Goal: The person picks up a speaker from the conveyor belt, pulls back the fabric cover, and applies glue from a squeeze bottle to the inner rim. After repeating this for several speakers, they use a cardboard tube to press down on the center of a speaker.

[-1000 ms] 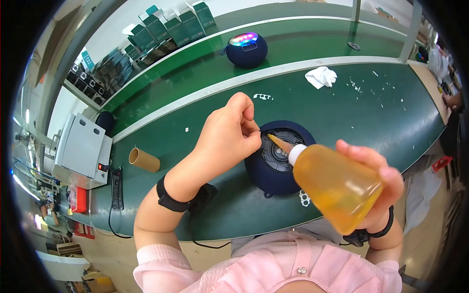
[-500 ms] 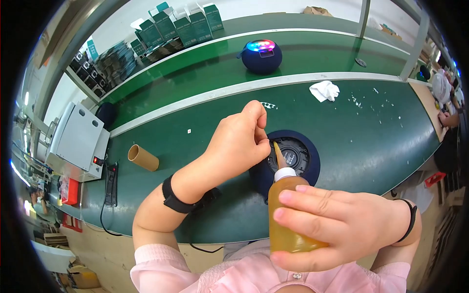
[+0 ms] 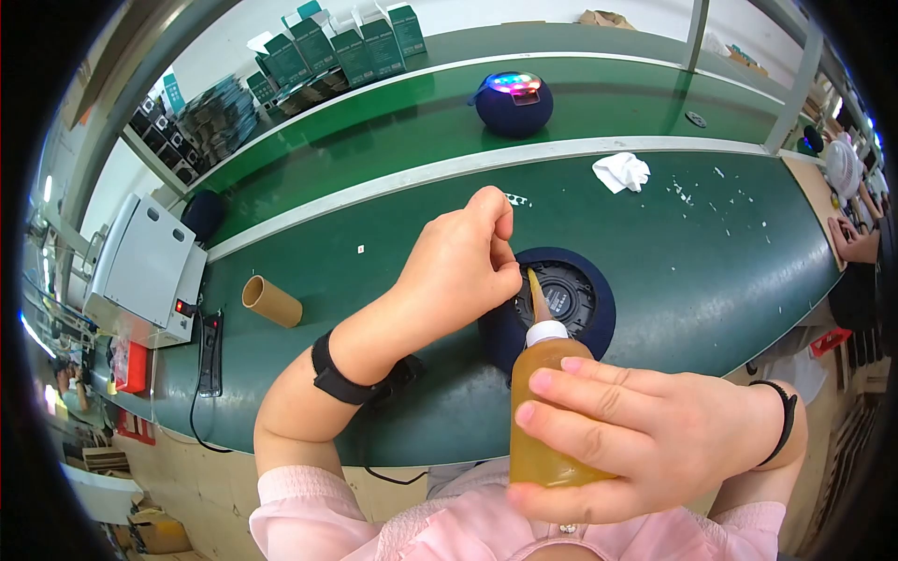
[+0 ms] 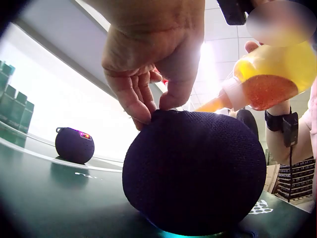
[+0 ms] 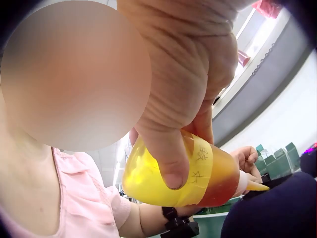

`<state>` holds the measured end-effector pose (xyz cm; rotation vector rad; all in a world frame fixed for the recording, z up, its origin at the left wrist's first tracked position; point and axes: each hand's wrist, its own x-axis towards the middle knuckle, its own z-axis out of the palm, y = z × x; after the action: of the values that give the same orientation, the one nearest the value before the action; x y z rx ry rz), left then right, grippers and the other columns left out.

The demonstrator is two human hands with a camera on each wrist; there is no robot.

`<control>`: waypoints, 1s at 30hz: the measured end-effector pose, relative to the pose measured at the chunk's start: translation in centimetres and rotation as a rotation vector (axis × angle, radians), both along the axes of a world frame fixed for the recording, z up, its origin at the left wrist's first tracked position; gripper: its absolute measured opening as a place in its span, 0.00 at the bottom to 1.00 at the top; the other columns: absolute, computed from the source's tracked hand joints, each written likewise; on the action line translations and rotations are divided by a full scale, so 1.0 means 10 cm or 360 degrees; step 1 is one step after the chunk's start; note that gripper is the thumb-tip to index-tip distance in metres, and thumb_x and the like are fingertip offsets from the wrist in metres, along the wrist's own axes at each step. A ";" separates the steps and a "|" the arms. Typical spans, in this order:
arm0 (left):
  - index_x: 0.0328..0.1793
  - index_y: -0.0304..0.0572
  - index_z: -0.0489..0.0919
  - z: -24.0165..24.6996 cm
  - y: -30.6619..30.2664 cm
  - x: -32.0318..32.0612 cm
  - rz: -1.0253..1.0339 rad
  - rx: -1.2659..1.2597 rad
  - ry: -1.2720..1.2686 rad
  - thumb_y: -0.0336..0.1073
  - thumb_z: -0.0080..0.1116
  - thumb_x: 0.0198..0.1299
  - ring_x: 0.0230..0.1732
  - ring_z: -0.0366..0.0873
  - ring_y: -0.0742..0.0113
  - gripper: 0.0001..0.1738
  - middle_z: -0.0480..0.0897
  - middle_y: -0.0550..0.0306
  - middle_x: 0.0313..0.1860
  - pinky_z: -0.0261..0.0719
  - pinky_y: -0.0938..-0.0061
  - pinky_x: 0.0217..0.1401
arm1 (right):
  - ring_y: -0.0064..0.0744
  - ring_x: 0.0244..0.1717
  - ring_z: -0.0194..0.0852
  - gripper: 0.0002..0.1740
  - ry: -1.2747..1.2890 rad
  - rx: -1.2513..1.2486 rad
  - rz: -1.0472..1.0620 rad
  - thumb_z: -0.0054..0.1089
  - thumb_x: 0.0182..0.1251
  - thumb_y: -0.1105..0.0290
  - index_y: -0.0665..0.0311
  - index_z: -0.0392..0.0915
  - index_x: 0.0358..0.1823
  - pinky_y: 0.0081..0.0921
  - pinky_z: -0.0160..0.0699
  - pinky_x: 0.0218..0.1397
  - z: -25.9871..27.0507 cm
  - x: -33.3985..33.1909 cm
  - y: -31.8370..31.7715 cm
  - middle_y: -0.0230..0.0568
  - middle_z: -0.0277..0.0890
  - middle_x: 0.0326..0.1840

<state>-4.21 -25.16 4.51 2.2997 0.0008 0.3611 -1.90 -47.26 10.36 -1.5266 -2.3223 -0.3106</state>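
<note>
A round navy fabric-covered speaker [image 3: 601,297] sits on the green table with its black inner base [image 3: 572,301] facing up. My left hand [image 3: 454,257] is at the rim of its opening. In the left wrist view, thumb and fingers pinch the fabric edge at the top of the speaker [image 4: 193,173]. My right hand [image 3: 655,435] grips a squeeze bottle [image 3: 535,374] of yellow-amber liquid, tilted with its white collar toward the speaker. Its tapered nozzle [image 3: 538,297] points into the gap between fabric rim and black base. A taped label with handwriting [image 5: 200,168] wraps the bottle.
Another speaker [image 3: 514,110] with lit coloured lights stands on the raised shelf. A crumpled white cloth [image 3: 621,174] and white scraps lie at the back right. On the left are a cardboard tube [image 3: 272,301], a power strip [image 3: 211,355] and a grey-white machine [image 3: 145,271]. Green boxes [image 3: 351,51] stand behind.
My right hand has swung the bottle from the right to the near side of the speaker, nozzle staying by the rim. The left hand keeps its pinch. Little differs over the last half second.
</note>
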 end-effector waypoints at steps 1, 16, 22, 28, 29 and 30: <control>0.33 0.40 0.59 0.00 0.00 0.00 0.0003 -0.0008 0.0005 0.20 0.57 0.43 0.26 0.77 0.73 0.18 0.76 0.55 0.21 0.76 0.80 0.29 | 0.45 0.51 0.75 0.18 -0.0001 -0.0001 -0.0001 0.58 0.57 0.64 0.46 0.72 0.51 0.34 0.77 0.56 -0.01 0.01 -0.01 0.48 0.70 0.55; 0.33 0.40 0.59 0.00 0.00 0.01 0.0028 -0.0023 0.0034 0.21 0.58 0.42 0.26 0.77 0.73 0.19 0.77 0.54 0.22 0.76 0.79 0.30 | 0.46 0.58 0.69 0.42 0.1638 0.1031 -0.0640 0.71 0.52 0.69 0.64 0.55 0.65 0.33 0.73 0.57 -0.76 0.16 -0.39 0.51 0.66 0.59; 0.34 0.40 0.60 0.02 0.01 0.01 0.0046 -0.0083 0.0117 0.22 0.60 0.42 0.27 0.77 0.74 0.20 0.78 0.54 0.23 0.76 0.80 0.31 | 0.38 0.59 0.69 0.29 0.2878 0.1215 -0.0850 0.57 0.65 0.64 0.66 0.58 0.63 0.31 0.74 0.58 -1.03 0.30 -0.50 0.44 0.66 0.59; 0.40 0.39 0.64 -0.02 0.04 -0.08 0.0175 -0.0331 0.0111 0.29 0.66 0.48 0.33 0.76 0.74 0.20 0.78 0.56 0.30 0.76 0.79 0.36 | 0.40 0.59 0.69 0.25 0.3665 0.1104 -0.0488 0.44 0.72 0.56 0.64 0.60 0.63 0.37 0.75 0.59 -1.12 0.26 -0.50 0.46 0.67 0.60; 0.40 0.39 0.64 -0.04 0.05 -0.13 0.0161 -0.0321 0.0102 0.29 0.66 0.48 0.33 0.76 0.74 0.20 0.78 0.56 0.30 0.76 0.79 0.36 | 0.42 0.59 0.69 0.26 0.3846 0.1109 -0.0385 0.43 0.72 0.54 0.65 0.60 0.63 0.38 0.75 0.60 -1.11 0.25 -0.48 0.47 0.67 0.60; 0.40 0.39 0.65 -0.06 0.08 -0.20 0.0170 -0.0427 0.0097 0.30 0.67 0.48 0.36 0.76 0.73 0.20 0.78 0.56 0.33 0.76 0.79 0.38 | 0.42 0.59 0.69 0.26 0.3837 0.1131 -0.0375 0.43 0.72 0.54 0.65 0.60 0.63 0.38 0.75 0.60 -1.08 0.22 -0.45 0.47 0.67 0.60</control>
<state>-6.22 -24.37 3.95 2.0485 0.1921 0.3239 0.28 -51.72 -0.48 -0.5929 -0.0312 0.4535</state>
